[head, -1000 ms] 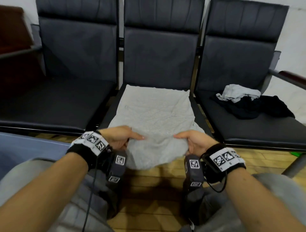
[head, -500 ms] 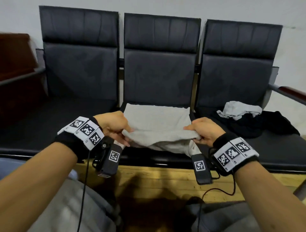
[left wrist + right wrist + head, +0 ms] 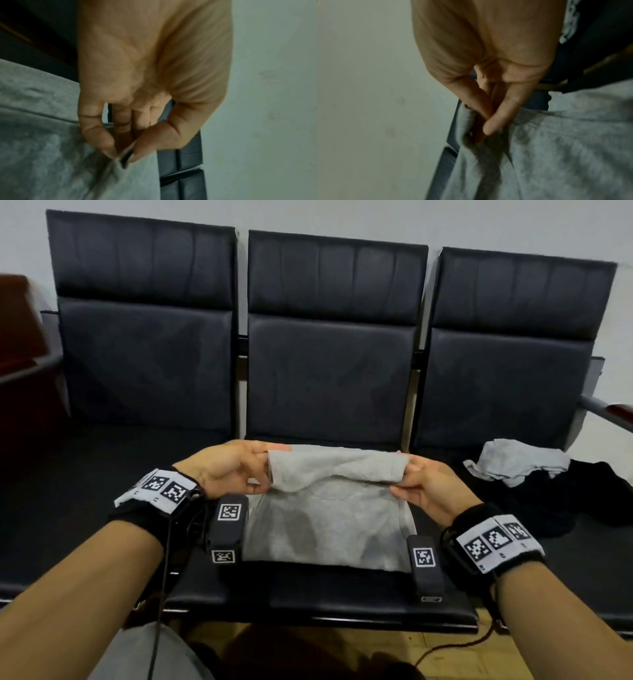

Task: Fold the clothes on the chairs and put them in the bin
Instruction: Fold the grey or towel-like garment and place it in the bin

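Since a second ago I've carried the near edge of the grey garment up off the seat front and away from me, so it now doubles over itself on the middle chair; both hands sit higher and farther in. My left hand pinches the left corner of the folded-over edge, thumb and fingers curled onto the cloth; the left wrist view shows thumb tip and fingertips meeting on a thin hem. My right hand pinches the right corner the same way, fingers pressed into bunched fabric. The garment is a soft, heathered knit, slightly wrinkled, roughly rectangular, with its lower layer flat on the seat cushion and the upper flap sagging in a shallow curve between my hands. The chairs are three joined seats of smooth, black, padded leather-look material with stitched panels on the backs. On the right chair lie a crumpled light grey cloth and, touching it, a rumpled black garment. Wood-plank floor below. The bin isn't visible.
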`<state>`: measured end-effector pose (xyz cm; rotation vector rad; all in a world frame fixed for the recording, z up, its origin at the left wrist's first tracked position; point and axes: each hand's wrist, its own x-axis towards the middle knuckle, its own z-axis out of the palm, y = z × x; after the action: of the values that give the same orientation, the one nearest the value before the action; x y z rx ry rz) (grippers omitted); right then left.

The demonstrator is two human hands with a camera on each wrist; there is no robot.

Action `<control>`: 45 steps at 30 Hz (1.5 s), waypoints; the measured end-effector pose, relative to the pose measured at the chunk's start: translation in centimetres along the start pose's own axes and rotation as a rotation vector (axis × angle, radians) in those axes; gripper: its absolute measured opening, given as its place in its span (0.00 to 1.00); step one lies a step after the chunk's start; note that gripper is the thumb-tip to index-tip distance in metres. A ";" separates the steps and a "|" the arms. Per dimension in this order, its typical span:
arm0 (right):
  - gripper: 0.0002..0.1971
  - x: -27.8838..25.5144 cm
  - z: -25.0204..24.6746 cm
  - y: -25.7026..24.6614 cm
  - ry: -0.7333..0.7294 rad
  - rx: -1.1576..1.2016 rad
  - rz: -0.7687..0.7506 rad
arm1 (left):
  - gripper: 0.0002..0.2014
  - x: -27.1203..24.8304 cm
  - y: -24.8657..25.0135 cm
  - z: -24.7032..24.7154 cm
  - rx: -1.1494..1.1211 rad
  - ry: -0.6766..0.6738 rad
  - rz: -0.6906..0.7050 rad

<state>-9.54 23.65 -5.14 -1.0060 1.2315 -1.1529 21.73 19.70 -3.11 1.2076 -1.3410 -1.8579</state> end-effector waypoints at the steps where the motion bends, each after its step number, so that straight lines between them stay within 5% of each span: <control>1: 0.21 1.0 0.0 0.4 0.067 -0.110 -0.018 | 0.33 0.7 -0.3 0.0 0.054 -0.005 0.020; 4: 0.12 4.4 -0.2 1.5 0.175 -0.227 -0.031 | 0.28 3.6 -0.6 -0.2 0.325 0.122 0.095; 8: 0.02 7.8 -0.7 2.0 0.146 -0.274 -0.022 | 0.23 7.3 -0.3 -1.8 0.500 0.269 0.109; 11: 0.10 10.5 -0.9 2.1 0.186 -0.353 -0.075 | 0.17 10.1 0.2 -2.8 0.503 0.338 0.080; 16: 0.29 16.9 -1.0 1.8 0.201 -0.348 0.089 | 0.03 15.2 1.2 -4.9 0.165 0.332 -0.169; 20: 0.22 22.9 -1.5 4.7 0.195 -0.386 0.329 | 0.11 20.7 -1.3 -6.2 -0.304 0.378 -0.269; 24: 0.23 25.2 -1.5 7.5 0.151 -0.489 0.435 | 0.11 24.1 -5.1 -7.1 -0.418 0.410 -0.279; 28: 0.27 26.9 -2.8 7.9 0.077 -0.562 0.481 | 0.01 25.0 -4.6 -7.9 0.046 0.496 -0.241; 30: 0.25 27.3 -3.1 7.7 0.064 -0.557 0.468 | 0.08 25.2 -4.5 -8.2 0.215 0.481 -0.244; 40: 0.23 27.9 -3.8 6.1 0.159 -0.319 0.276 | 0.09 25.3 -2.1 -8.2 0.210 0.707 0.139; 45: 0.07 29.4 -3.0 6.8 0.197 -0.506 0.246 | 0.08 27.2 -3.8 -8.4 0.467 0.761 0.075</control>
<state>-12.44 -4.12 -16.87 -1.0836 1.8080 -0.7736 17.26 -5.01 -16.96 1.8152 -1.3476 -0.8654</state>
